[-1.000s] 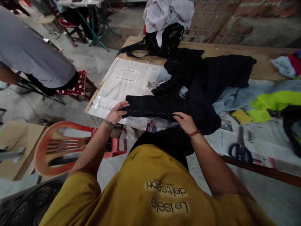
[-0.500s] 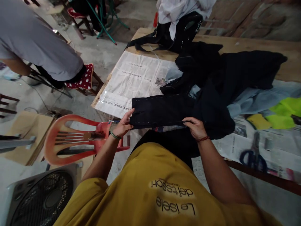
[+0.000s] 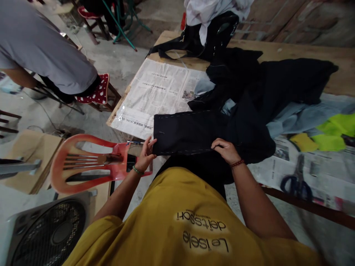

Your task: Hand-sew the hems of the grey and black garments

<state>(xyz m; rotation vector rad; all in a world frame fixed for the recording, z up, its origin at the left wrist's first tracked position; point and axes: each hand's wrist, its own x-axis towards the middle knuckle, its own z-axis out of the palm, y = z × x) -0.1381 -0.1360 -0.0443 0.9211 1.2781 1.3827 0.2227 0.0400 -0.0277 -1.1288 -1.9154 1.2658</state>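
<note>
A dark navy piece of cloth (image 3: 183,133), part of a garment, lies flat over the table's near edge. White running stitches follow its far and near edges, with one short stitch near its left end. My left hand (image 3: 144,154) is at the near left corner, thumb and fingers apart and touching the cloth's edge. Along the near edge, toward the right, my right hand (image 3: 226,149) pinches the cloth between thumb and fingers. To the right the cloth runs into a bunched heap of dark fabric (image 3: 296,81).
Newspaper (image 3: 155,87) covers part of the wooden table. Blue-handled scissors (image 3: 296,184) lie right, near yellow-green cloth (image 3: 338,129). A black bag (image 3: 219,37) stands at the back. Left are a red plastic chair (image 3: 80,138), a fan (image 3: 52,232) and a seated person (image 3: 55,48).
The cloth's near edge, folded up before, now lies flatter and shows its stitches. My left hand has shifted down a little and its fingers have loosened; my right hand has moved slightly left.
</note>
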